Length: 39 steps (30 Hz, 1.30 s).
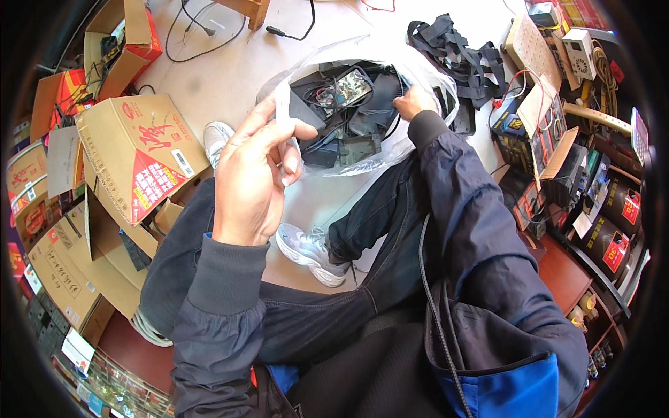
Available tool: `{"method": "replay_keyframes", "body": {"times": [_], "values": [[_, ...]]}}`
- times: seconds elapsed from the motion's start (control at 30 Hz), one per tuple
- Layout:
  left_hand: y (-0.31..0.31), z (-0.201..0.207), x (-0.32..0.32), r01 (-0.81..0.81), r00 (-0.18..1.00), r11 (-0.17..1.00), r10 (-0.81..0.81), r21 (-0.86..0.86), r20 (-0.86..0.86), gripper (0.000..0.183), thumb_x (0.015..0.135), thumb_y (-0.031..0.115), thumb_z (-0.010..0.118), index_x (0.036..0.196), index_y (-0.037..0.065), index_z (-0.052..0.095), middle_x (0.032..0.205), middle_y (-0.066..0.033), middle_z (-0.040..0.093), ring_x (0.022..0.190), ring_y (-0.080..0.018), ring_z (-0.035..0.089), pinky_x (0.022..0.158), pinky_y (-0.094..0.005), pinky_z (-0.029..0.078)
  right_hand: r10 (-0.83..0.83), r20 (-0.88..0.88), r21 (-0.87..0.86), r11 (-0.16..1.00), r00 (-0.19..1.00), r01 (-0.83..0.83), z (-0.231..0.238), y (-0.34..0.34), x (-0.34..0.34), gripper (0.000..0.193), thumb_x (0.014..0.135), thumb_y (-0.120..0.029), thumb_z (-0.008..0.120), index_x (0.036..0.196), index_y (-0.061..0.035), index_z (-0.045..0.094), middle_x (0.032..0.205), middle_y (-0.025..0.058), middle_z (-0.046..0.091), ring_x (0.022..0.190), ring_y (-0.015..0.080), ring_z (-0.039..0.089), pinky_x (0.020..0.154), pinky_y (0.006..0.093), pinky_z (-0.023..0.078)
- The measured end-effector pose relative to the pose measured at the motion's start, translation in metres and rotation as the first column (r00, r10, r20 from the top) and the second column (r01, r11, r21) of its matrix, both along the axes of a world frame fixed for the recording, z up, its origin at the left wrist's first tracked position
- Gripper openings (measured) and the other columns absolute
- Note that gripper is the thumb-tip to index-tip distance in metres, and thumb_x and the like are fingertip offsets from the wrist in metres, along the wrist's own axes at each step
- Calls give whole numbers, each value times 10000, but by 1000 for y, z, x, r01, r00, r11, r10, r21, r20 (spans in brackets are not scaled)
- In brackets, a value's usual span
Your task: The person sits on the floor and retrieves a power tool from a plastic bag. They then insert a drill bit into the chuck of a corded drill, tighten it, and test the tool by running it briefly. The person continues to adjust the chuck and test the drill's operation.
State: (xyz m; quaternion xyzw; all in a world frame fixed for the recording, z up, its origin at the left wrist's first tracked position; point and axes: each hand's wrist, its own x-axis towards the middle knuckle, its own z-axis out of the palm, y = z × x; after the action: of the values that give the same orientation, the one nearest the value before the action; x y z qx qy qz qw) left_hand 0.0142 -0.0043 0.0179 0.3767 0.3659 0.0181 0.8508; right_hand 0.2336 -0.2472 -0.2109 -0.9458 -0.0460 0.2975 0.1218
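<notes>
A clear plastic bag (pixel 437 73) stands open on the floor between my legs. Inside it lie black plastic casings (pixel 376 108), tangled dark cables and a circuit board (pixel 346 90) in a pale metal housing. With thumb and fingers, my left hand (pixel 254 171) grips the bag's near-left rim. My right hand (pixel 416 103) reaches over the right part of the bag's mouth, its fingers curled down among the dark parts beside a black cable. What those fingertips hold is hidden.
Cardboard boxes (pixel 143 157) crowd the left side. Black straps (pixel 463 59) lie beyond the bag on the right, near an open box of electronics (pixel 529 125). Loose cables (pixel 202 31) and a wooden leg (pixel 254 10) are at the far side. My shoe (pixel 313 254) is just below the bag.
</notes>
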Motion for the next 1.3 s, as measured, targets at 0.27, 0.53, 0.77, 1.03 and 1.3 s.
{"method": "replay_keyframes", "body": {"times": [0.27,0.53,0.77,1.03,1.3], "values": [[1,0,-5,-4,1000,1000,4,2,3,560,1031,91,573,1542,-88,427,979,-137,731,651,-89,552,572,-227,427,74,-10,337,939,997,-67,-27,44,-7,690,885,-336,766,1408,72,573,1310,300,679,1253,406,655,1088,439,493],[4,-3,-2,-11,1000,1000,11,15,3,506,1028,106,594,1491,-80,513,984,-135,735,650,-77,552,566,-217,424,112,-379,416,907,919,61,-9,35,-22,423,785,-217,818,1017,116,699,828,173,728,706,230,731,687,369,573],[2,-1,-4,-10,1000,1000,10,17,17,498,1026,87,578,1491,-77,510,971,-131,738,641,-72,547,559,-219,425,14,-297,355,930,955,97,107,-39,-7,350,814,-231,762,976,69,682,798,95,690,651,158,685,609,314,556],[2,3,-4,57,998,998,-57,29,-5,551,1028,105,556,1542,-52,437,1008,-105,710,672,-77,521,582,-236,404,-231,-220,501,807,948,312,185,-107,3,129,873,-129,703,889,-27,626,861,52,654,725,126,648,610,258,561],[5,0,-5,-22,1000,1000,23,19,-19,539,1023,79,555,1523,-85,438,974,-133,720,666,-95,554,598,-257,428,-271,-329,591,688,904,421,170,-86,2,150,930,-162,686,980,-22,700,906,43,703,786,142,698,696,284,568]]}}
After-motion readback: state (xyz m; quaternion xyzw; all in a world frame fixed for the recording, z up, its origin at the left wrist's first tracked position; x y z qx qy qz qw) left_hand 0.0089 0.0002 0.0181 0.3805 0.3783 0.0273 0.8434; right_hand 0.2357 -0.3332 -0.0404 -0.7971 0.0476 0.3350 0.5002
